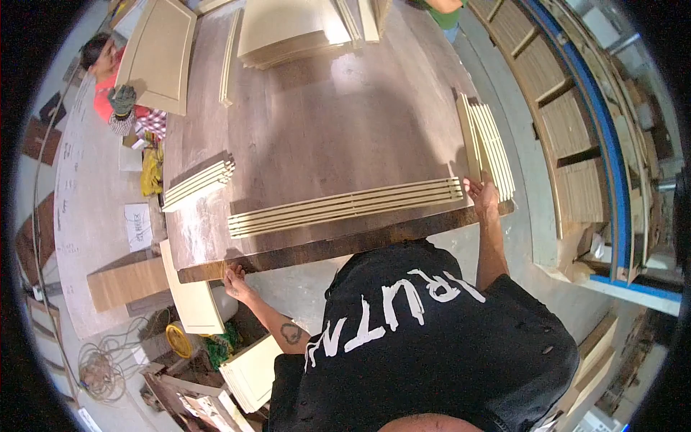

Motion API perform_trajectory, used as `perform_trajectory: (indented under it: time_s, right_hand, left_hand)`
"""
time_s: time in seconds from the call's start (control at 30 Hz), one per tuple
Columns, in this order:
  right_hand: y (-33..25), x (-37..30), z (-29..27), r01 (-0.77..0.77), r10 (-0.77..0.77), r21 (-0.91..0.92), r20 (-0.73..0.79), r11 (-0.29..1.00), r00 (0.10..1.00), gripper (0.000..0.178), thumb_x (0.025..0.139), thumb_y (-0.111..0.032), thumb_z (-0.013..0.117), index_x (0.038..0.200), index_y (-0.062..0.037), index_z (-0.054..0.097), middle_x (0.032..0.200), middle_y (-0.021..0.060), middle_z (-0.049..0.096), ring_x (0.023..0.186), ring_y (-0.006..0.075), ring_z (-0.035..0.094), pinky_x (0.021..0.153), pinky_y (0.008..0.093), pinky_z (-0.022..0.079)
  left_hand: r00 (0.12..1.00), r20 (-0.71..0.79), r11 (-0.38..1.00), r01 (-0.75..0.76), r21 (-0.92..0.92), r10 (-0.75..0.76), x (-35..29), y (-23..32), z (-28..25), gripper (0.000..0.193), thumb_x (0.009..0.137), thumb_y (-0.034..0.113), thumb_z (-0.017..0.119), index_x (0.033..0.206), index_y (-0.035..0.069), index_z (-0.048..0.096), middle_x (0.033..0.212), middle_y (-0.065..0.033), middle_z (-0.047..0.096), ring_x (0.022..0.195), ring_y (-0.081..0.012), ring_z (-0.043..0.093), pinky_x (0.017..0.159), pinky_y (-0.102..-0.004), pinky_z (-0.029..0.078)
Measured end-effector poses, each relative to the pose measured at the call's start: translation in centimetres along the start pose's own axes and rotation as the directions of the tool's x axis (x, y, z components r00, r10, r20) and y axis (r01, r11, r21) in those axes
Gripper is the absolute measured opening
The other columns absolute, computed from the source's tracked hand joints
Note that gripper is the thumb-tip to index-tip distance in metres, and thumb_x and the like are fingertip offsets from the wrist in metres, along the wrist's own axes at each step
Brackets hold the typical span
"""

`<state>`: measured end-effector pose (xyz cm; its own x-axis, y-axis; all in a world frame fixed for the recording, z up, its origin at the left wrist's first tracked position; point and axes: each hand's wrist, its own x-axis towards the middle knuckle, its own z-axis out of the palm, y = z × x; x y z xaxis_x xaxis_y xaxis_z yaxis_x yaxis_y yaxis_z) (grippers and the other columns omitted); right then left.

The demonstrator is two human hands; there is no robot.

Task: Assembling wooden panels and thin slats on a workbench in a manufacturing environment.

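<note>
My left hand [235, 279] is at the front edge of the wood-topped table [309, 137], near its left corner. Its fingers are partly bent and apart, with nothing visible in them. By the front right corner, my right hand [482, 193] is open, fingers slightly spread. It sits between the right end of a row of long cream wooden strips [345, 207] and the lower end of a second bundle of strips [492, 151]. Whether its fingertips touch either one, I cannot tell. The long row lies along the front edge. A shorter bundle of strips [199, 185] rests at the left.
Cream panels [291, 32] are stacked at the table's far side. At the left a co-worker's gloved hand [122, 99] holds a framed panel [160, 54]. Another person's green sleeve [445, 4] shows at the far right. Racks of boards [565, 119] line the right side.
</note>
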<state>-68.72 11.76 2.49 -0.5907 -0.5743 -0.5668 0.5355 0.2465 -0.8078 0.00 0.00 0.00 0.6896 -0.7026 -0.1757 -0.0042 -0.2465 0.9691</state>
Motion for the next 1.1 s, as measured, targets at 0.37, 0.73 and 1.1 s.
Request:
perform_trajectory:
  time_s: [0.37,0.73,1.1]
  right_hand:
    - [-6.0,0.9,8.5,0.304,-0.318,-0.101,-0.193,0.947,0.928,0.055,0.096,-0.036,0.048,0.139,-0.0020,0.039,0.126,0.0256,0.054,0.099,0.0321,0.064,0.084,0.0402,0.053]
    - [-20.2,-2.2,27.7,0.718,-0.783,-0.617,0.600,-0.322,0.165,0.018,0.086,-0.025,0.067,0.096,-0.0109,0.072,0.090,0.0091,0.071,0.075,0.0234,0.067,0.065,0.0329,0.052]
    - [-10.6,-20.2,45.1,0.966,-0.477,0.093,0.878,0.243,0.035,0.050,0.086,-0.010,0.068,0.130,0.0021,0.049,0.109,0.0140,0.062,0.094,0.0188,0.062,0.075,0.0257,0.053]
  left_hand:
    - [0.998,-0.059,0.996,-0.018,-0.086,0.013,-2.2,-1.4,-3.8,0.034,0.097,0.028,0.052,0.105,-0.004,0.061,0.098,-0.0120,0.066,0.086,-0.0215,0.064,0.073,-0.0319,0.050]
    - [0.944,-0.164,0.959,-0.279,0.057,0.285,-4.0,-0.2,0.9,0.024,0.094,0.019,0.058,0.106,-0.001,0.063,0.103,-0.0122,0.068,0.096,-0.0189,0.063,0.083,-0.0311,0.050]
    - [0.928,-0.165,0.876,-0.242,0.418,0.335,-7.4,1.9,11.7,0.095,0.076,0.060,0.064,0.139,-0.002,0.030,0.135,-0.0222,0.044,0.131,-0.0319,0.037,0.115,-0.0469,0.010]
